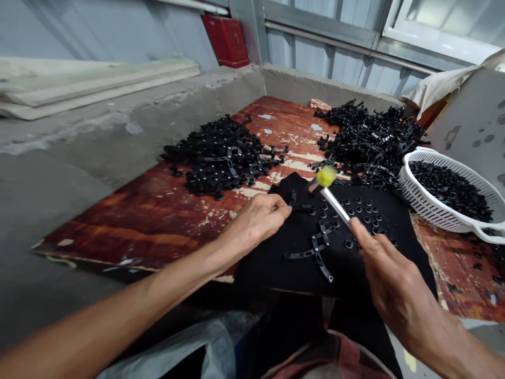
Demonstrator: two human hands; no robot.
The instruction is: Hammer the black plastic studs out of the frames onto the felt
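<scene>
My right hand [389, 273] grips the silver handle of a small hammer [335, 204]; its head, with a yellow end, is blurred and raised above a black cloth [264, 263]. With fingers closed, my left hand [264, 216] pinches a black jointed plastic bracket [303, 207] at the cloth's left part. Nearer to me lies another black bracket [315, 248], its crossed arms spread flat. Several small round black caps [369, 209] stand in loose rows on the cloth, partly behind the hammer and my right hand.
A heap of black brackets [221, 158] lies on the left of the worn red-brown board [130, 221]; a larger heap of black parts [371, 137] is at the back right. A white basket [437, 213] of small black pieces stands at right. Low concrete walls [221, 97] edge the board.
</scene>
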